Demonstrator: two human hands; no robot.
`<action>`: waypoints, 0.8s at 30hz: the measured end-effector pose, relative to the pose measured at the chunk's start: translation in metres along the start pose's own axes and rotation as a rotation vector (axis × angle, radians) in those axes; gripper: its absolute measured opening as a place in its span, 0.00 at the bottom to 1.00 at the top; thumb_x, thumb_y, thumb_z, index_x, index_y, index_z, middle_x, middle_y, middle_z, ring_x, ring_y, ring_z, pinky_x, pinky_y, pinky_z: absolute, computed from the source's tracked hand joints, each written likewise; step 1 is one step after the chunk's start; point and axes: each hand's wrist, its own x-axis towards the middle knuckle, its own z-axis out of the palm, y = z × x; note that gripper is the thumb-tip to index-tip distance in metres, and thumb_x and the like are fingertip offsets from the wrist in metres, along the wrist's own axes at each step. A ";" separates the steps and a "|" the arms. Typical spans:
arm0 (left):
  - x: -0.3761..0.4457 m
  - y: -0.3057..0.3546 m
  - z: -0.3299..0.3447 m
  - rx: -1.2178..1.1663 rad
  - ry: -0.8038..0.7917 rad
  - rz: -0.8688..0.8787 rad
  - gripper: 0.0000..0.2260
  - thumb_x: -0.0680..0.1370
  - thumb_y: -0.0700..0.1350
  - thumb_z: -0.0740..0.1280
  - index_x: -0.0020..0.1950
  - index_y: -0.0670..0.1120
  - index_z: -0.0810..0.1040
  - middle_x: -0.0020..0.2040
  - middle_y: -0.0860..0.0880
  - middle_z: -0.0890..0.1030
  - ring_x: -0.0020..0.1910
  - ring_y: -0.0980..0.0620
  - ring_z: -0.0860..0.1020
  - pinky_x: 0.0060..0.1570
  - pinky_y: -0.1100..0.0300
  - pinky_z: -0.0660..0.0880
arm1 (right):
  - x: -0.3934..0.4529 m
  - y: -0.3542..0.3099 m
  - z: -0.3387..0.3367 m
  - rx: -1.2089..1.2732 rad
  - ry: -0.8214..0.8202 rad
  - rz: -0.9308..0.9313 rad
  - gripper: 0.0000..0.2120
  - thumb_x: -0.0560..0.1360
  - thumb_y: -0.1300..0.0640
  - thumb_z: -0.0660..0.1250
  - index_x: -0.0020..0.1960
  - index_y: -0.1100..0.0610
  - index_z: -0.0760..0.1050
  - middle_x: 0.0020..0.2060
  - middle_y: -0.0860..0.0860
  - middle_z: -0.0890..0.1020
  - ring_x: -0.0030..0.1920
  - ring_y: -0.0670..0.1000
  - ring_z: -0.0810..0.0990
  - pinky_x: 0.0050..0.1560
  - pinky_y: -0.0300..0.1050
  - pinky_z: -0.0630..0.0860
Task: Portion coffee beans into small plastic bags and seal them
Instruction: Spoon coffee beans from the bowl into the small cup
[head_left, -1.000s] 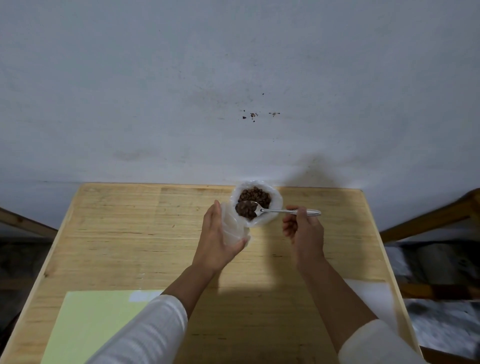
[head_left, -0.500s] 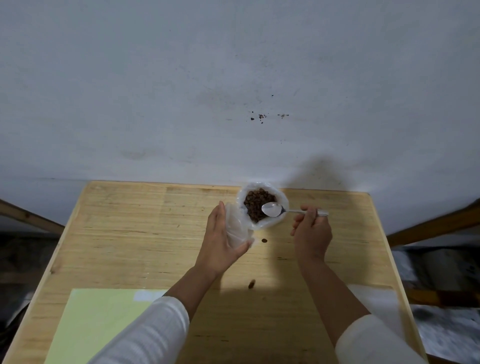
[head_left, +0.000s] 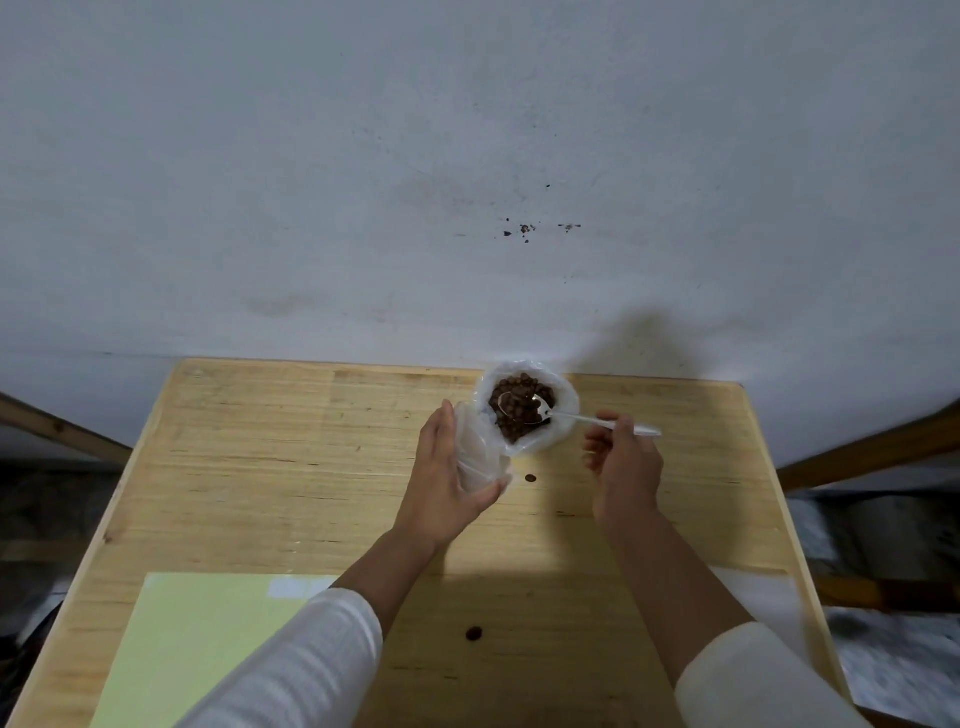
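A large clear bag of brown coffee beans (head_left: 519, 415) stands open near the far edge of the wooden table (head_left: 260, 467). My right hand (head_left: 623, 462) holds a metal spoon (head_left: 571, 417) by its handle, and the bowl of the spoon dips into the beans. My left hand (head_left: 441, 488) grips a small clear plastic bag (head_left: 475, 457) just left of the bean bag. Two loose beans lie on the table, one (head_left: 530, 478) below the big bag and one (head_left: 473, 633) nearer to me.
A pale green sheet (head_left: 197, 639) lies at the near left of the table, a white sheet (head_left: 758, 597) at the near right. A grey wall stands behind the far edge. Wooden rails flank both sides of the table.
The spoon carried beans to the small bag, came away empty, and now dips back into the big bag. Two beans fell onto the table. The view shifted slightly.
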 end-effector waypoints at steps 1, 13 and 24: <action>0.000 0.000 0.000 -0.001 -0.001 0.002 0.50 0.69 0.58 0.73 0.77 0.46 0.41 0.76 0.48 0.50 0.74 0.54 0.52 0.68 0.67 0.51 | -0.003 -0.003 0.000 -0.001 -0.041 -0.025 0.14 0.81 0.60 0.55 0.41 0.57 0.76 0.31 0.53 0.76 0.26 0.46 0.73 0.21 0.35 0.67; 0.000 0.003 0.002 -0.022 -0.009 -0.009 0.51 0.68 0.58 0.74 0.77 0.47 0.41 0.77 0.49 0.49 0.74 0.54 0.52 0.67 0.66 0.52 | -0.015 -0.010 0.003 -0.296 -0.117 -0.397 0.13 0.81 0.59 0.54 0.47 0.61 0.76 0.31 0.52 0.77 0.26 0.44 0.74 0.23 0.38 0.71; 0.000 0.003 0.003 -0.022 -0.015 -0.009 0.51 0.69 0.57 0.73 0.77 0.47 0.41 0.77 0.49 0.48 0.75 0.55 0.50 0.68 0.67 0.50 | 0.001 0.025 0.017 -0.380 0.052 -0.126 0.12 0.81 0.57 0.56 0.48 0.57 0.77 0.33 0.49 0.82 0.24 0.40 0.78 0.28 0.39 0.76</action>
